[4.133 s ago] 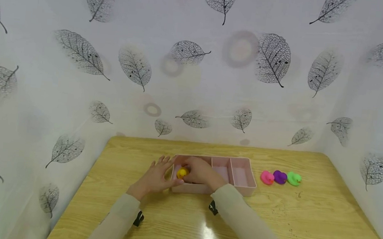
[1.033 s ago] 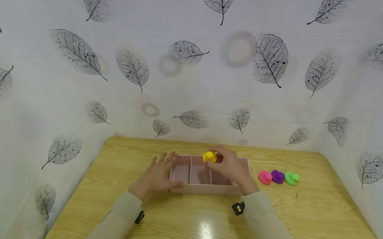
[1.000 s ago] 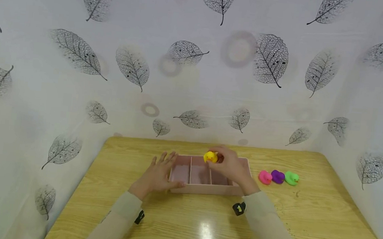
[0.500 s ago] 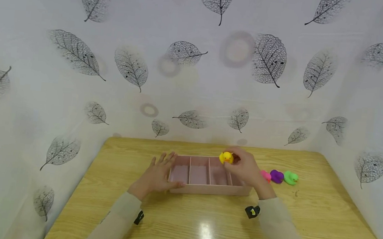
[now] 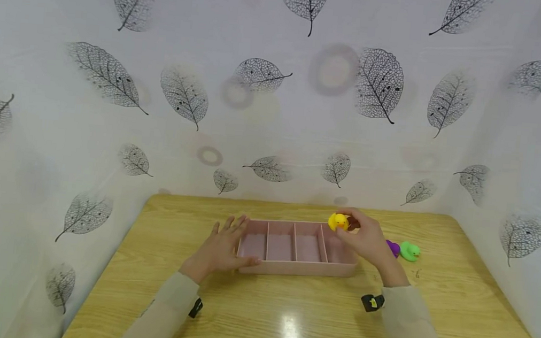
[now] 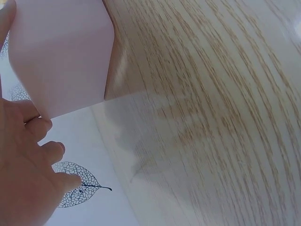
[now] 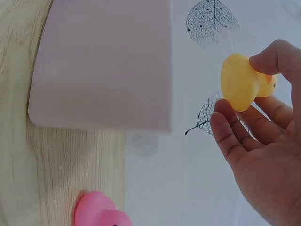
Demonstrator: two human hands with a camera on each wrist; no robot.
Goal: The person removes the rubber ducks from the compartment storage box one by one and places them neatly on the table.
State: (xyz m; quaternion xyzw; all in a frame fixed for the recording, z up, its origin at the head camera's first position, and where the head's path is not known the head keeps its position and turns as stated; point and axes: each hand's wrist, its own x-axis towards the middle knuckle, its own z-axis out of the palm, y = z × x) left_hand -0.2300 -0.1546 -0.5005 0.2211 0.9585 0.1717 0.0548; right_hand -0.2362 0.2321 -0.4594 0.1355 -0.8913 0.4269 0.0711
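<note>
Now the right hand (image 5: 365,240) pinches the yellow duck (image 5: 338,221) farther right; left hand (image 5: 222,246) stays flat.

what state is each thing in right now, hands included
yellow duck: pinched in the right hand, lifted above the tray's right end
right hand: fingers curled round the yellow duck
left hand: fingers straight, resting against the tray's left end
pink tray: on the table, all four compartments empty
pink duck: on the table beside the tray
purple duck: on the table, partly hidden by the right hand
green duck: upright on the table
</note>
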